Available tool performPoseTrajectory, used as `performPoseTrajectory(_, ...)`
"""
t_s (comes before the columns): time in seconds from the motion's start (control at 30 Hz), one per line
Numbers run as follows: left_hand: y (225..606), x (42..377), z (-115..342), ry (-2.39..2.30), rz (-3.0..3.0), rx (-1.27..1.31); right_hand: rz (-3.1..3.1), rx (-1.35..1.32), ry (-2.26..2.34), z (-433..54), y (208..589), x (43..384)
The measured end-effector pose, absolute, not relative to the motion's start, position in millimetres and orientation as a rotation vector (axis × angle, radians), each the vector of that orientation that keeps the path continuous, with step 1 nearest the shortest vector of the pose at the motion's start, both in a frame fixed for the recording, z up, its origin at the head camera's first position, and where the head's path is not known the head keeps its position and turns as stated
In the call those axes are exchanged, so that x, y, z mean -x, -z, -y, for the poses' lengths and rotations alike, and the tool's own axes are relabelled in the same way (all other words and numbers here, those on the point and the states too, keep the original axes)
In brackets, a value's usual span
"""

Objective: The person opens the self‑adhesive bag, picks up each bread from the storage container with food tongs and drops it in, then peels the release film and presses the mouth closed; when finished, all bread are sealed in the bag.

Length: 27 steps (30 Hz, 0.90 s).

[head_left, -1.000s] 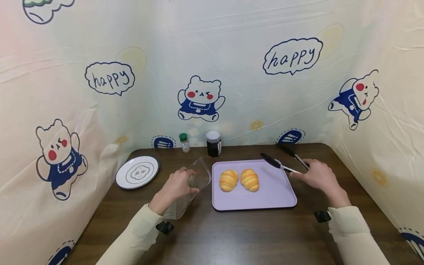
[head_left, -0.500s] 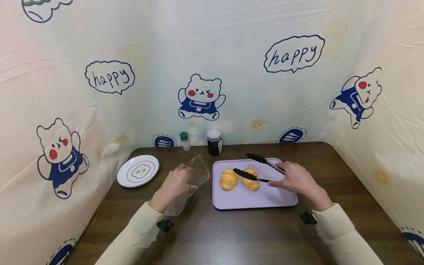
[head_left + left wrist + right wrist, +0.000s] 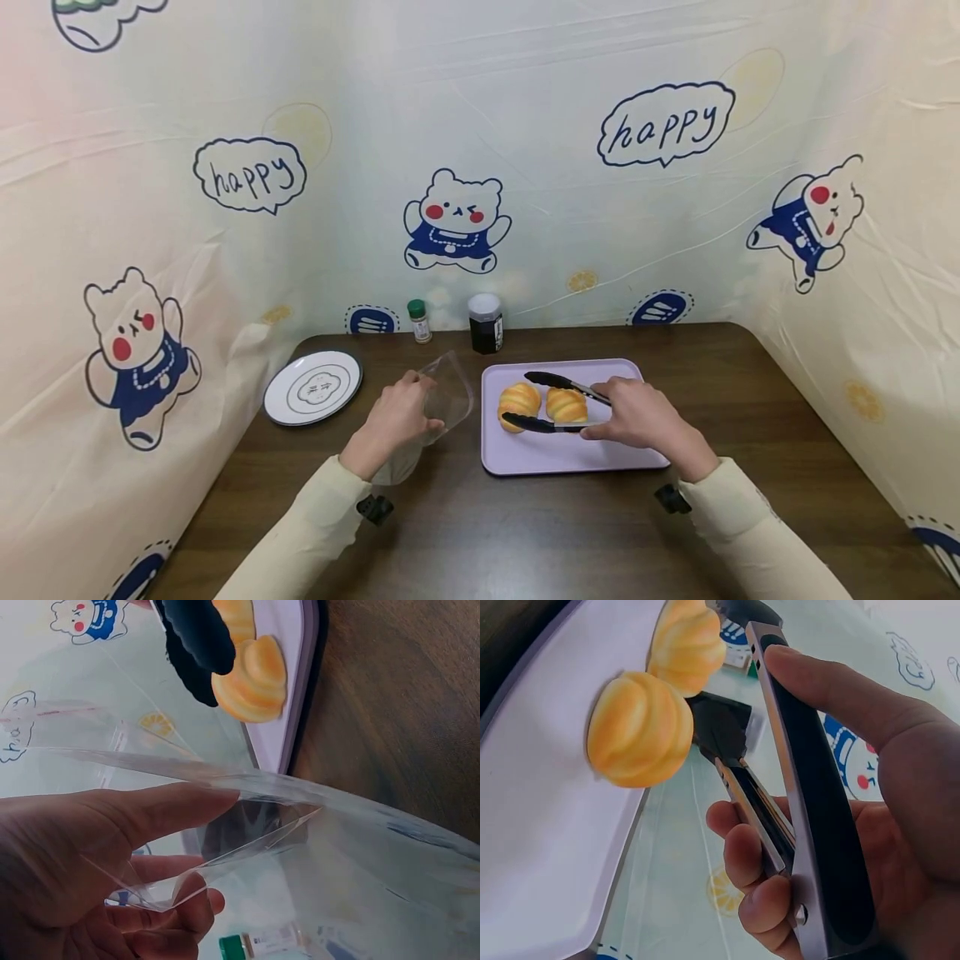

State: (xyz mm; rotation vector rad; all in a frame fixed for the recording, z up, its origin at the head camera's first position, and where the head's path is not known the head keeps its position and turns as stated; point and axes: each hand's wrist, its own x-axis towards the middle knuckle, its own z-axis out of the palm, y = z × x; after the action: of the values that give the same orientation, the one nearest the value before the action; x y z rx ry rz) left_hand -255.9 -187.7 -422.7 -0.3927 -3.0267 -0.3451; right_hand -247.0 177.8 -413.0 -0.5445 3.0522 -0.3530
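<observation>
In the head view my left hand [image 3: 395, 422] grips a clear plastic bag [image 3: 452, 392] left of the tray. Its mouth gapes between thumb and fingers in the left wrist view, where the film [image 3: 360, 847] spreads to the right. My right hand [image 3: 643, 417] holds black-and-silver kitchen tongs [image 3: 551, 380] with their arms spread. The tongs' black tips reach over two croissant-shaped bread rolls, the left roll [image 3: 517, 397] and the right roll [image 3: 567, 406]. Both rolls lie side by side on a lilac tray [image 3: 525, 460]; the tongs partly hide them.
At the table's left stands a white plate [image 3: 285, 400] with a dark rim. Along the back are a small green-capped bottle [image 3: 418, 322] and a dark jar [image 3: 486, 325] with a pale lid. Printed cloth [image 3: 555, 208] hangs behind the brown table [image 3: 525, 533].
My right hand has brought the tongs leftward from beyond the tray's right side to over the bread rolls. My left hand and the bag have stayed nearly in place.
</observation>
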Motion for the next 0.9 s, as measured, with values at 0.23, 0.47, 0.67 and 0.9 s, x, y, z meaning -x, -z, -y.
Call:
performPoseTrajectory(0.23, 424, 256, 188, 0.354, 3.033, 0.386, -3.062, 0.53, 0.287, -171, 415, 246)
performPoseTrajectory(0.47, 424, 255, 189, 0.351, 3.046, 0.388, -3.061, 0.52, 0.246, -168, 416, 246)
performPoseTrajectory(0.67, 424, 255, 189, 0.354, 3.049, 0.384, -3.068, 0.518, 0.222, -166, 417, 247)
performPoseTrajectory(0.9, 423, 254, 187, 0.354, 3.047, 0.396, -3.109, 0.523, 0.197, -166, 418, 247)
